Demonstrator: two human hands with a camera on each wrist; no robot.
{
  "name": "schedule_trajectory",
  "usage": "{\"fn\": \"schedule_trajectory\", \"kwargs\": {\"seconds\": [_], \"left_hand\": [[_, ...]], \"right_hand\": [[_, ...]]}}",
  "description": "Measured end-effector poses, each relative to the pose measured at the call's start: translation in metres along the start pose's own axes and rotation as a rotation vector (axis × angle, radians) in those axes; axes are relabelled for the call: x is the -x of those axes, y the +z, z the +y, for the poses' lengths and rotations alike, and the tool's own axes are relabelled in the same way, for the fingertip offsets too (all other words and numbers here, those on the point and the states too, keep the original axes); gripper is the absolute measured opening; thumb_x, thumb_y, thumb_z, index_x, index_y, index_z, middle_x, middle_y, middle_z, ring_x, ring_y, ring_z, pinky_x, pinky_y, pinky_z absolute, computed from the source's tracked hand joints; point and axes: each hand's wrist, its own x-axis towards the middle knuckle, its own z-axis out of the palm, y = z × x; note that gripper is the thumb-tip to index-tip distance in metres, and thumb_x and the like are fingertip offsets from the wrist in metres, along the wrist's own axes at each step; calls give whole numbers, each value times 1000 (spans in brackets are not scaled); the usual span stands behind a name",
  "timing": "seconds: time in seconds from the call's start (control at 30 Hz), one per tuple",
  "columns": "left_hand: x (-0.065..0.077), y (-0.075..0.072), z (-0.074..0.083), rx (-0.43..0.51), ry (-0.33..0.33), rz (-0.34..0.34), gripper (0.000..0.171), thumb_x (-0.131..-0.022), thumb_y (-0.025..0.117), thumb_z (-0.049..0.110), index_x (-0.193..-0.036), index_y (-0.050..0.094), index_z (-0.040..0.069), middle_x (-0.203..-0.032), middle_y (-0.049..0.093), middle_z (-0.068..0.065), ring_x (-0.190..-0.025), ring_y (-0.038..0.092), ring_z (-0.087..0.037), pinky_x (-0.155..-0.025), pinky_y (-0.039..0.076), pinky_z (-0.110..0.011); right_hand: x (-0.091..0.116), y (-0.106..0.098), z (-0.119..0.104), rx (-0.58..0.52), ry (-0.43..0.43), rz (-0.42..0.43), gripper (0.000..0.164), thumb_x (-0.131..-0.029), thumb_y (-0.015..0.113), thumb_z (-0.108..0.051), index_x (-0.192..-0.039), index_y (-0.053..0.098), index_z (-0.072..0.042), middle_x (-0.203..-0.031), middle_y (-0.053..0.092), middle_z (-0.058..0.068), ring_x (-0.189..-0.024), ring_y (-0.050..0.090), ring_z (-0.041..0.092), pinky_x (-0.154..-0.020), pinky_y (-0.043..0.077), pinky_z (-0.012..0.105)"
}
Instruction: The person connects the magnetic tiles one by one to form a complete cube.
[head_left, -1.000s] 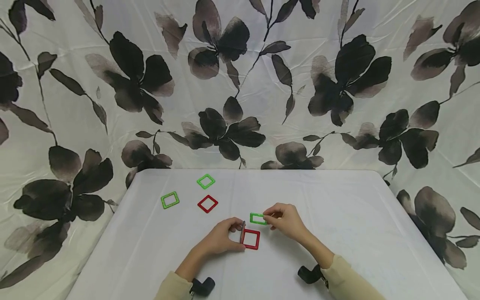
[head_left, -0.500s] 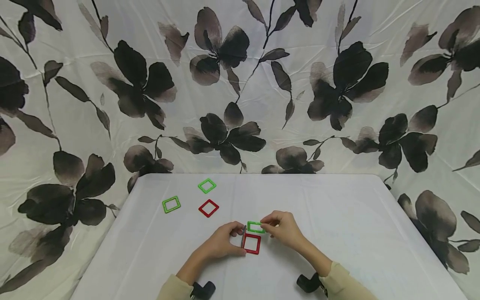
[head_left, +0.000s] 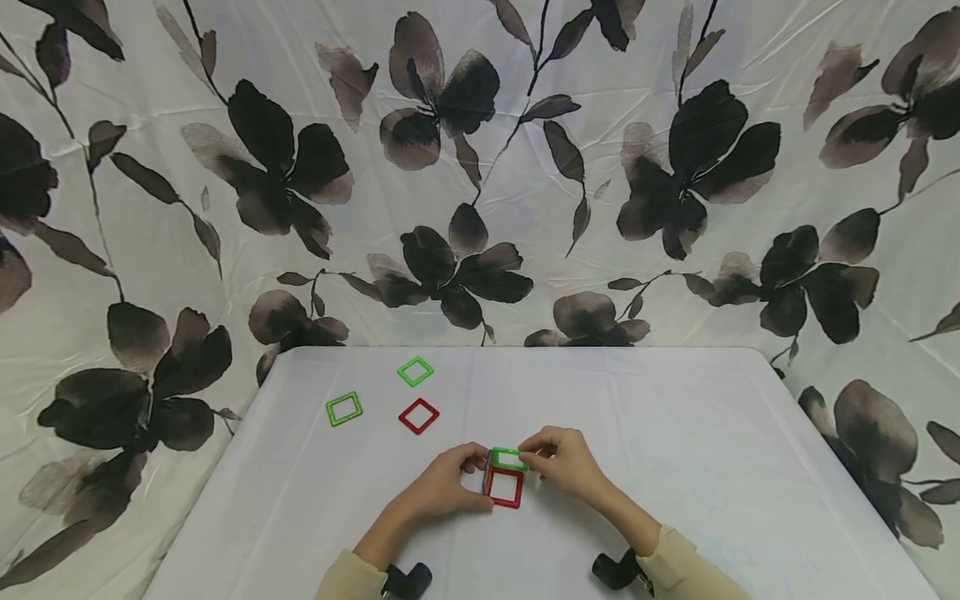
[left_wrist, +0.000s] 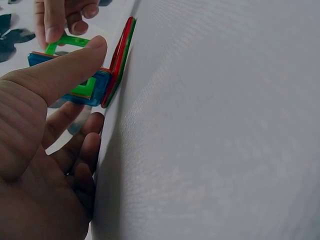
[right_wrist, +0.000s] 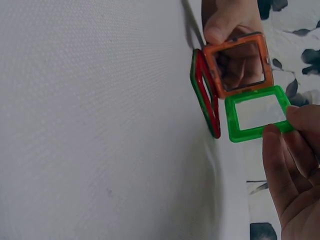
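My left hand (head_left: 444,483) grips a square magnetic tile standing upright, orange (right_wrist: 267,65) on the face in the right wrist view and blue (left_wrist: 102,85) on the other. Beside its bottom edge a red square tile (head_left: 505,504) with a green underside lies flat on the table. My right hand (head_left: 570,462) pinches a green square tile (right_wrist: 231,120) at one corner, between thumb and fingers. One edge of this green tile meets the far side edge of the upright tile; whether they fully touch is hard to tell.
Farther back on the left lie a green square tile (head_left: 341,397), another green one (head_left: 425,378) turned like a diamond, and a red one (head_left: 409,423). The white table (head_left: 675,433) ends at a flowered cloth (head_left: 555,275) behind.
My right hand has brought the green tile leftward until it meets the upright tile. My left hand keeps its grip, and the red tile stays in place.
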Motion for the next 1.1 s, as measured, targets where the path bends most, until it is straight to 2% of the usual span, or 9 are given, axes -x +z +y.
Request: {"fn": "schedule_trajectory", "kwargs": {"seconds": [0.2,0.4,0.47,0.7,0.93,1.1], "left_hand": [[0,0,-1,-6,-1,-1,60,-69,89,33,-120,59,20,-105,56,12,-98,52,-13,-87,44,-34],[0,-1,0,-5,-2,0,61,-69,89,33,-121,59,20,-105,57,12,-99,52,-13,-88,44,-35],[0,-1,0,-9,-3,-2,61,-69,89,33,-120,59,20,-105,57,12,-99,52,-13,-88,44,-35],[1,-2,1,-19,5,-21,63,-68,90,28,-121,58,20,-106,57,13,-101,52,-13,-90,44,-35],[2,-4,-2,3,67,-25,47,-78,78,10,-120,59,17,-105,58,10,-99,53,-14,-90,44,-34],[1,-3,-4,-1,72,20,23,-91,66,15,-113,63,18,-101,60,11,-93,54,-12,-83,45,-32]], "right_hand": [[1,2,-2,-12,28,-4,7,-85,73,-1,-92,74,-3,-86,68,5,-63,63,26,-50,51,26],[5,-3,-29,-9,47,-20,8,-86,69,4,-94,72,4,-90,68,13,-64,63,36,-50,48,24],[7,-5,-33,-12,40,-21,8,-86,69,3,-94,72,4,-89,68,13,-63,62,34,-50,48,24],[1,2,6,8,48,3,9,-87,73,-6,-95,74,-8,-81,64,1,-59,58,13,-48,49,27],[-1,4,8,15,35,5,8,-87,73,-10,-95,75,-11,-81,64,-2,-61,59,13,-50,50,28],[-2,5,8,24,25,15,8,-87,73,-10,-95,75,-11,-83,65,-3,-65,60,13,-51,50,28]]}}
